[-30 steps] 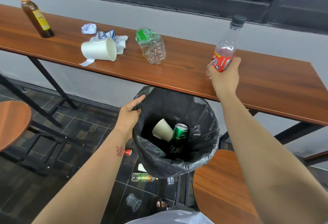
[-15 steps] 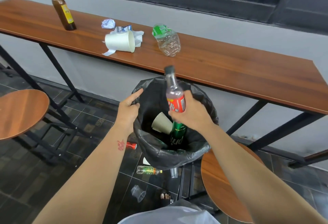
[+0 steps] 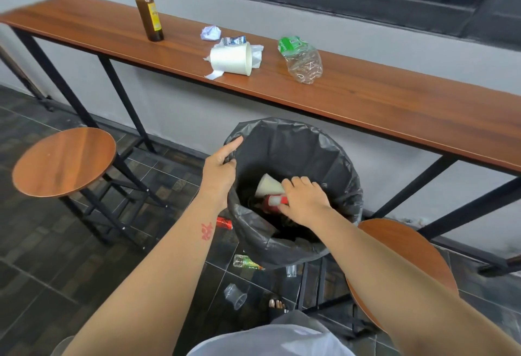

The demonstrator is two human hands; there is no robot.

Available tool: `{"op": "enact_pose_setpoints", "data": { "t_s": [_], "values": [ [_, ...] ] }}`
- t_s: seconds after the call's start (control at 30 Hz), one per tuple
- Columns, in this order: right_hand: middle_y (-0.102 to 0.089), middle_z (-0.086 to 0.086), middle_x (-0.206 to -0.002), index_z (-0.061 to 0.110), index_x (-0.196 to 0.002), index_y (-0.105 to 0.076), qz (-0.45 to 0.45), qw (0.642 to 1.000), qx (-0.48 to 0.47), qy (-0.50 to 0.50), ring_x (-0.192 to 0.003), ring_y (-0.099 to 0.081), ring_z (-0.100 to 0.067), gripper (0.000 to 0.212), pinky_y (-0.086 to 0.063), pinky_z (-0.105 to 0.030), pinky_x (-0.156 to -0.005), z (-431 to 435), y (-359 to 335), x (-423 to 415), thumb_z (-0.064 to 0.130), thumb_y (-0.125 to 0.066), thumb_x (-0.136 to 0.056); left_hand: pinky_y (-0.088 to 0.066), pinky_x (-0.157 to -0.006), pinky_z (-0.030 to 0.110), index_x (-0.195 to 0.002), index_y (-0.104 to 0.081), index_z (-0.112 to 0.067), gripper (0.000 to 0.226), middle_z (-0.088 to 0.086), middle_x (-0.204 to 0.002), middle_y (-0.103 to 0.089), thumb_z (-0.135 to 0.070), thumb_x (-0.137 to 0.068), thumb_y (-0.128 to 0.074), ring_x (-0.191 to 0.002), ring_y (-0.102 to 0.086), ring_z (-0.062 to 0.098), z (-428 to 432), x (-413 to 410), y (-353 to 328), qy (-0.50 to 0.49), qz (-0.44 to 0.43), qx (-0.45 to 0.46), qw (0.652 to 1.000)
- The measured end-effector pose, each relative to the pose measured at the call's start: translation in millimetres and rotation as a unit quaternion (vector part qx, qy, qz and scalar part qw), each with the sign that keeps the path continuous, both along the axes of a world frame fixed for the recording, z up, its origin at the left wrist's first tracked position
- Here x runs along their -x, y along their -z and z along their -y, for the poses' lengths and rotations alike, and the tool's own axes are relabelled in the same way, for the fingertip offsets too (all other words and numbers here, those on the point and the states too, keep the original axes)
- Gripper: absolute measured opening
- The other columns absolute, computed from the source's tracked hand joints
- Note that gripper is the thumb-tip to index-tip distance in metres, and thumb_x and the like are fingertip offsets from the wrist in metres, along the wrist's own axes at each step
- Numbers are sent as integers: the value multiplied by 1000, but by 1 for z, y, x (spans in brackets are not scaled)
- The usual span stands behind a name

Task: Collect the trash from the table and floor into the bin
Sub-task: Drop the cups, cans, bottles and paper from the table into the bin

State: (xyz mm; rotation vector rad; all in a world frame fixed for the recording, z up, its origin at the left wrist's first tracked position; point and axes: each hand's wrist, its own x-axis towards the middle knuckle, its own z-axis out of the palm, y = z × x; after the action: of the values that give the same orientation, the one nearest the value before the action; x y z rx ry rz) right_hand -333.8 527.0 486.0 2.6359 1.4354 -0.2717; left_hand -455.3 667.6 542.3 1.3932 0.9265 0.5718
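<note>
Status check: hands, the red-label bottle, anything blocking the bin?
Left hand grips the bin liner rim. Right hand inside the bin, closed on the red-label bottle. Bin mouth unobstructed; white cup already inside.

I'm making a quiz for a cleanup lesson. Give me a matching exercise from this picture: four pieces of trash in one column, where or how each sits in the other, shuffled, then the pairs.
Things:
1. brown glass bottle
2. white paper cup
3. red can
4. red-label bottle

Places:
A. on the floor beside the bin
B. in the right hand, inside the bin
C. standing upright on the table
D. lying on its side on the table

Pairs: 1-C, 2-D, 3-A, 4-B
</note>
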Motion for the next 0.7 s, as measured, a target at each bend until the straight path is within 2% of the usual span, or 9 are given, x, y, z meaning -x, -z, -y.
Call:
{"op": "enact_pose_setpoints", "data": {
  "t_s": [0.07,0.1,0.2,0.27,0.4,0.5,0.63,0.7],
  "values": [
    [-45,-6,-141,17,-140,-38,9,1000,-23,-12,-132,-39,-27,63,-34,-41,-106,-3,-5,0,54,-52,-91,-37,-99,17,-128,-65,-29,53,-2,-144,-49,8,-98,-42,-131,-45,14,-3,6,4,-17,-1,4,1000],
    [-41,-5,-146,18,-144,-35,3,999,-31,-11,-137,-34,-26,66,-31,-41,-110,-4,-6,-1,54,-51,-92,-37,-101,20,-128,-65,-29,52,-1,-144,-48,7,-99,-42,-133,-44,16,-5,8,6,-25,-4,5,1000],
    [-23,-4,-160,18,-152,-25,-1,998,-56,1,-149,-14,-23,70,-16,-40,-121,-7,-10,-3,54,-44,-96,-37,-98,21,-129,-65,-29,52,-1,-146,-47,7,-99,-42,-135,-42,18,-12,14,13,-27,-15,2,1000],
    [-19,-3,-162,18,-153,-23,1,994,-110,14,-151,-9,-21,68,-11,-39,-122,-9,-15,-6,54,-40,-98,-37,-94,18,-128,-65,-29,52,-2,-146,-48,7,-99,-42,-134,-43,18,-15,15,16,-25,-28,1,999],
    [-33,-5,-157,17,-148,-36,38,965,-256,30,-148,-21,-23,58,-17,-39,-121,-22,-36,-21,47,-42,-99,-41,-94,20,-125,-67,-30,52,-3,-141,-51,8,-98,-41,-125,-48,15,-25,10,21,-38,-26,12,999],
    [-38,-5,-154,14,-145,-42,76,932,-350,50,-146,-27,-24,55,-21,-39,-119,-38,-54,-44,43,-47,-98,-48,-102,35,-117,-70,-36,57,-3,-138,-54,8,-98,-40,-122,-53,19,-37,1,24,-50,-18,37,998],
    [-32,-7,-156,14,-148,-35,102,905,-400,99,-146,-26,-26,64,-22,-42,-119,-64,-76,-85,46,-52,-95,-49,-102,42,-102,-73,-43,63,0,-138,-55,10,-97,-40,-122,-56,23,-49,-14,24,-58,-2,45,997],
    [-30,-10,-157,15,-149,-32,106,901,-403,124,-146,-25,-28,69,-22,-43,-118,-77,-83,-104,49,-54,-93,-48,-103,42,-102,-74,-42,63,0,-138,-56,10,-96,-40,-123,-56,22,-53,-19,23,-58,1,42,997]
  ]
}}
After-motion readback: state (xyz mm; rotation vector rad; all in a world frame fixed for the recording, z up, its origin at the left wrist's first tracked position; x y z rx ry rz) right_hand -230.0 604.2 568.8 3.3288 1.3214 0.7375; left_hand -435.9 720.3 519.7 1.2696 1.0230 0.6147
